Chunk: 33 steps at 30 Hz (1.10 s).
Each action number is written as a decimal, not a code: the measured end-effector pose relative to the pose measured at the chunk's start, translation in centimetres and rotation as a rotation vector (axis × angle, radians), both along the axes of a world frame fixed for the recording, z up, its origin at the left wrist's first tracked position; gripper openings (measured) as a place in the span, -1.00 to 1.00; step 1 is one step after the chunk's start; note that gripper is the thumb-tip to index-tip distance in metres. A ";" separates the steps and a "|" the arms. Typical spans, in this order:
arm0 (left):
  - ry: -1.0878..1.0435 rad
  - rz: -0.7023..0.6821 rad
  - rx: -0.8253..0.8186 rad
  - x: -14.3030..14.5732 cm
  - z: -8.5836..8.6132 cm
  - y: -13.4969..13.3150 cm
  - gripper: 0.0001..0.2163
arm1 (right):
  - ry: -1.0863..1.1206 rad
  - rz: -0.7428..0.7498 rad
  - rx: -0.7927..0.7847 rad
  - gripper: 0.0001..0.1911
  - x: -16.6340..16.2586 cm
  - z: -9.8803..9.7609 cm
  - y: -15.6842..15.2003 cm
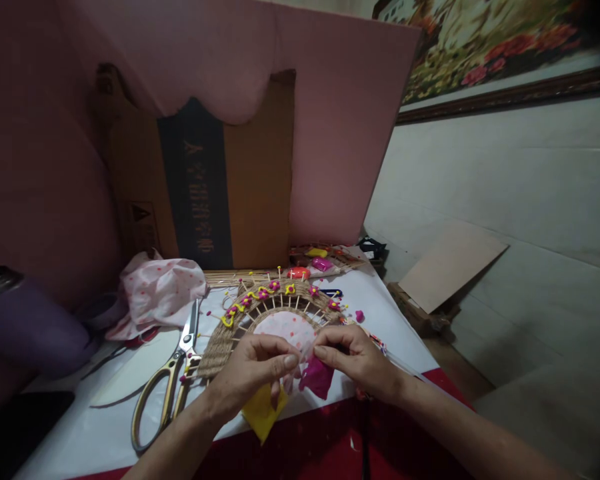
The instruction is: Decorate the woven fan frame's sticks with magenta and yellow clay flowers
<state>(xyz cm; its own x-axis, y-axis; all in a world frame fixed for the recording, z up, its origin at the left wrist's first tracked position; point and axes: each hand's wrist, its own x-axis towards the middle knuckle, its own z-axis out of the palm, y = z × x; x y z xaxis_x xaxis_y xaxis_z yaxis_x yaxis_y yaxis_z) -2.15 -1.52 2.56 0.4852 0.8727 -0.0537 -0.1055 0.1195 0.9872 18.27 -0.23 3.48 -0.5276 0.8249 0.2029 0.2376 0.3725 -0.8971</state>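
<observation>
My left hand [267,367] is closed in a pinch, its fingertips close to those of my right hand [353,353], also pinched. What lies between the fingertips is too small to make out. Just below the right fingers is a magenta soft piece [319,380]; whether it is gripped I cannot tell. A yellow piece [265,412] shows beneath my left hand. Beyond both hands lies an arched panel woven of twine on sticks [217,350], partly hidden by them. Pink and yellow flowers [274,285] and a wavy yellow strip decorate it. Dotted white fabric [285,325] fills its inner arch.
Gold-handled scissors [167,380] lie left of the panel on a white sheet [400,320]. Dotted cloth [163,290] is bunched behind them. At the back stand a cardboard piece [260,187] and colourful packets [323,264]. A purple container [25,327] is at left.
</observation>
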 end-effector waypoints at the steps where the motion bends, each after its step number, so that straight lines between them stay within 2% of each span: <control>1: 0.012 0.004 0.003 0.0 -0.1 0.0 -0.80 | 0.001 -0.002 -0.008 -0.74 0.0 0.0 0.0; 8: -0.028 0.009 0.005 0.1 0.0 0.1 -0.77 | -0.010 -0.026 -0.080 -0.74 -0.2 -0.3 0.1; 17: 0.064 0.036 0.001 0.1 0.5 0.1 -0.74 | 0.040 -0.057 -0.092 -0.74 -0.4 -1.1 0.0; 25: 0.104 0.030 -0.053 0.2 0.3 -0.1 -0.76 | -0.002 -0.091 -0.055 -0.74 -0.6 -1.1 -0.2; 33: 0.135 0.037 -0.020 0.5 0.0 0.0 -0.77 | -0.033 -0.119 0.009 -0.75 -0.7 -1.4 -0.5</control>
<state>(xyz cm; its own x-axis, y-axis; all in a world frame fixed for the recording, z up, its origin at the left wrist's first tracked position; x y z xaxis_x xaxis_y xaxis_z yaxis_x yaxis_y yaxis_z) -1.67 -1.54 2.56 0.4403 0.8878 -0.1339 0.0234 0.1377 0.9902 17.54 -0.75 2.13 -0.4328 0.8802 0.1949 0.3100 0.3483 -0.8846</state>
